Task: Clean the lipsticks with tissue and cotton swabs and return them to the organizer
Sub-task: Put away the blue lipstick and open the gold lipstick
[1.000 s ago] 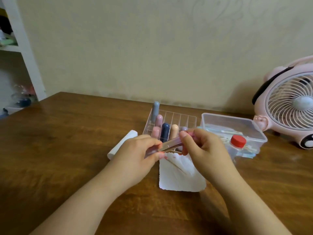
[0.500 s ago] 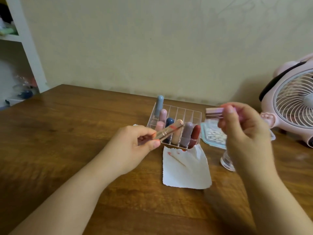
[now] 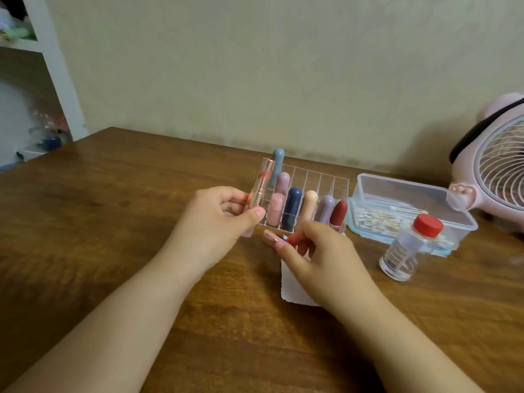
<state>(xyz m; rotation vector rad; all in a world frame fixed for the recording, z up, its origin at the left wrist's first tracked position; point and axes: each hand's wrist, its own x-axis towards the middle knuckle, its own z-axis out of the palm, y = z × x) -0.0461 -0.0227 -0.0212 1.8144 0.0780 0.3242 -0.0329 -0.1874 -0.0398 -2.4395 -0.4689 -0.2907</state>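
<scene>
The left hand [image 3: 224, 214] pinches the base of an uncapped rose-gold metal lipstick tube [image 3: 261, 184], upright and tilted a little right, a red smear showing on its upper barrel; the grip sits low, so the tube could tip out or its smeared side brush the clear acrylic gridded organizer [image 3: 313, 180] just behind it. The right hand [image 3: 309, 248] is curled, palm down, around a pink and red lipstick cap [image 3: 276, 239], low over the white tissue sheet [image 3: 293, 287] on the brown wooden bench [image 3: 113, 208]. Set down carelessly, the cap could roll off the tissue. The organizer holds capsule-shaped lipsticks in its front and left cells. To the right stand a clear plastic box of cotton swabs [image 3: 411, 205] and a small clear bottle with a red cap [image 3: 408, 248], near enough to the right forearm that a sweep could knock it over.
</scene>
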